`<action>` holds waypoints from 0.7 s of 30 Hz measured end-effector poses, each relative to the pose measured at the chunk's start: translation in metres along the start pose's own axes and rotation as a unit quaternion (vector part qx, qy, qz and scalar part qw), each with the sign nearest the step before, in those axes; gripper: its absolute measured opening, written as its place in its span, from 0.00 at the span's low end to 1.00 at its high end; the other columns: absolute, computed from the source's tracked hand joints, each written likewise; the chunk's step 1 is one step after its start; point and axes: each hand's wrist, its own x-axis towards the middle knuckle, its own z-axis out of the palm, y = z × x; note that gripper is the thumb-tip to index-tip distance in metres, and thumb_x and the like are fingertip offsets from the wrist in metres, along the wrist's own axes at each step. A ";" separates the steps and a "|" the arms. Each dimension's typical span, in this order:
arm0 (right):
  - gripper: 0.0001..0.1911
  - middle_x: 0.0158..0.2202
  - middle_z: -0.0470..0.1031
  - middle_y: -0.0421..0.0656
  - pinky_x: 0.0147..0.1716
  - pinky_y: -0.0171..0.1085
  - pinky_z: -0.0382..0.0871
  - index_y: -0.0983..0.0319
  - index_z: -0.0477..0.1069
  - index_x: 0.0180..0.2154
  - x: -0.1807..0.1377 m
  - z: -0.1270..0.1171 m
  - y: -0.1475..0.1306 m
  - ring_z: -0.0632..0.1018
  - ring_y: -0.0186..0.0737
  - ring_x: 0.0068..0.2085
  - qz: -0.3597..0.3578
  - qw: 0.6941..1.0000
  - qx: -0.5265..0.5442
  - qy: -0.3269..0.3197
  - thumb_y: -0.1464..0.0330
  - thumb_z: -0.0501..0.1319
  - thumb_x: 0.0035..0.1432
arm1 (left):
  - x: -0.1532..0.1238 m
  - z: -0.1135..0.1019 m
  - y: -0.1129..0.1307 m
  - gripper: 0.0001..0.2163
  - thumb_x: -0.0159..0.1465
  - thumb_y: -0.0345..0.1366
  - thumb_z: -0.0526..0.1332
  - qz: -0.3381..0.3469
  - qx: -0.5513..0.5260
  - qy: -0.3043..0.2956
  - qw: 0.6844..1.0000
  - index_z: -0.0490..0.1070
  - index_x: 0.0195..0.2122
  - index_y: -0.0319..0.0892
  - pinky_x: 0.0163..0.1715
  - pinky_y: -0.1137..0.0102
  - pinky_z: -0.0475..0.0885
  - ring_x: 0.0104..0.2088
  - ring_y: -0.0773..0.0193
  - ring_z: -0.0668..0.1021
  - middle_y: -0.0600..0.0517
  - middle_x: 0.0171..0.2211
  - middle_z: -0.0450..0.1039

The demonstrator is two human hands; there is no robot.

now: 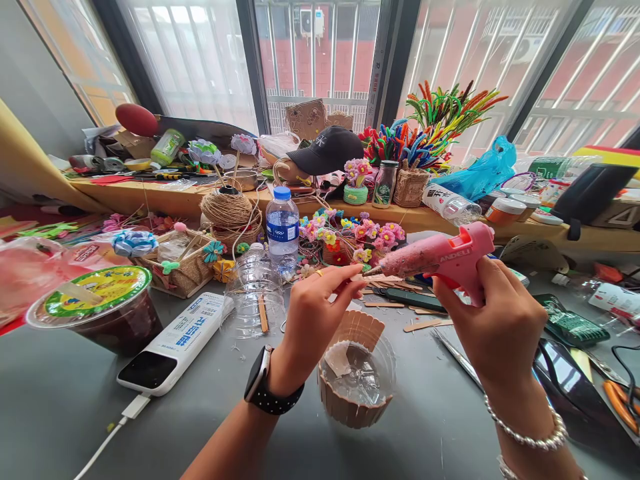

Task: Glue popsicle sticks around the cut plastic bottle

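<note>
My right hand (500, 320) is wrapped around the handle of a pink hot glue gun (440, 257), whose nozzle points left. At the nozzle's tip, the thumb and fingers of my left hand (320, 313) are pinched together; what they hold, if anything, is too small or hidden to name. Below both hands stands a clear plastic bottle base (367, 377) with wooden craft stick pieces (350, 407) around part of its side. Part of its right rim is bare plastic. Loose craft sticks (425, 325) lie behind it, by a dark green tool handle (410, 299).
A power bank (200, 327) with a cable, a lidded cup (95, 307), a cut clear bottle (255, 287) and a water bottle (283, 233) stand to the left. Scissors (620, 403) lie at right. Craft supplies crowd the wooden ledge (195, 200) behind.
</note>
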 end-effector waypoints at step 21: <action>0.09 0.21 0.63 0.38 0.20 0.32 0.56 0.62 0.62 0.27 0.000 0.000 0.001 0.66 0.34 0.23 -0.005 1.000 -0.001 -0.002 0.63 0.57 0.50 | -0.001 0.003 0.000 0.06 0.55 0.32 0.61 -0.001 -0.005 0.005 1.000 0.73 0.35 0.39 0.31 0.72 0.72 0.27 0.66 0.78 0.52 0.27 0.77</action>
